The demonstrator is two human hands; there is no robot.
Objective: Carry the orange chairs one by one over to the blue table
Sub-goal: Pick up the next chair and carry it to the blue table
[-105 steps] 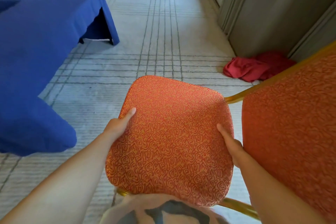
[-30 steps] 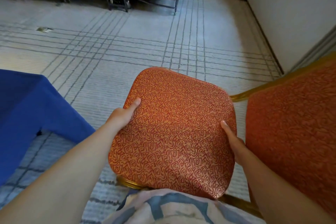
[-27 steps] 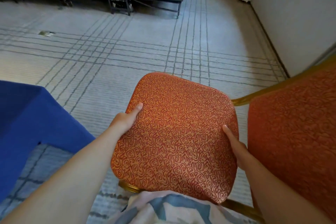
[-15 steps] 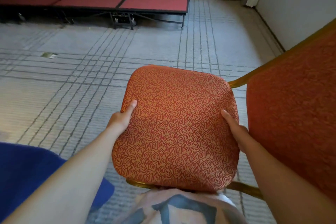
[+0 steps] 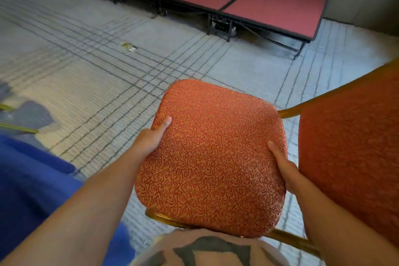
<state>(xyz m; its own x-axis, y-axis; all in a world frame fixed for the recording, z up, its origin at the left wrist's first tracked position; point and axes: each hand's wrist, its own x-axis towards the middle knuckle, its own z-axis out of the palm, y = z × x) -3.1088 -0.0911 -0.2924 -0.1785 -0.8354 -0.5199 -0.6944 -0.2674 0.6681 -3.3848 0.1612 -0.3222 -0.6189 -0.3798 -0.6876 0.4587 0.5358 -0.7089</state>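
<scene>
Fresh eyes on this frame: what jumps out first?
The orange chair fills the centre, with its backrest at the right, gripped at the seat edges by the left hand and the right hand. The blue table sits at the lower left, and a low red stage runs along the far wall.

A single wide-angle view, worn on the head, looks forward and steeply down. It sits close above the orange chair (image 5: 211,157), with the carpeted floor (image 5: 86,75) and red stage platform (image 5: 269,4) farther ahead.
</scene>
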